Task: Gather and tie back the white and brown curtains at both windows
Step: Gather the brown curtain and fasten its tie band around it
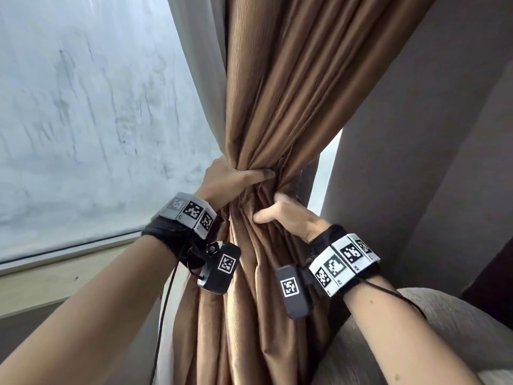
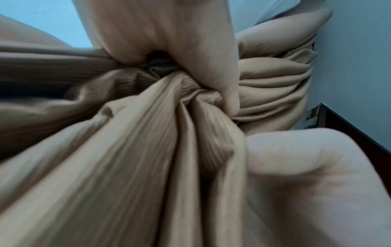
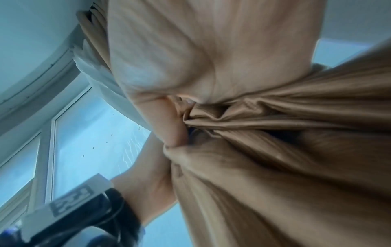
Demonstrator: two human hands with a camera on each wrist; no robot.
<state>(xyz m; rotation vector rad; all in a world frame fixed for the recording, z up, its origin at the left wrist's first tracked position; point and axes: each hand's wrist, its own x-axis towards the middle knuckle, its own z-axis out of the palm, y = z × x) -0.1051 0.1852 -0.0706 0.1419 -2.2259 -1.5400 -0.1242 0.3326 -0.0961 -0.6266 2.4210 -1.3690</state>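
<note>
In the centre of the frame the left hand [image 1: 230,176] gripped the gathered brown curtain [image 1: 266,93] at its waist, and the right hand [image 1: 288,218] clutched the folds just below. A white curtain [image 1: 200,65] hung beside it, with the window [image 1: 83,107] filling the left.

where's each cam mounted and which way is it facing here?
Head: on the head, facing forward at brown curtain and window; both forearms, left hand, right hand show.
Left wrist: looks along the hand into bunched fabric; thumb, fingers show.
Right wrist: looks up the curtain; left wrist shows.
Shared: all show the gathered curtain.
</note>
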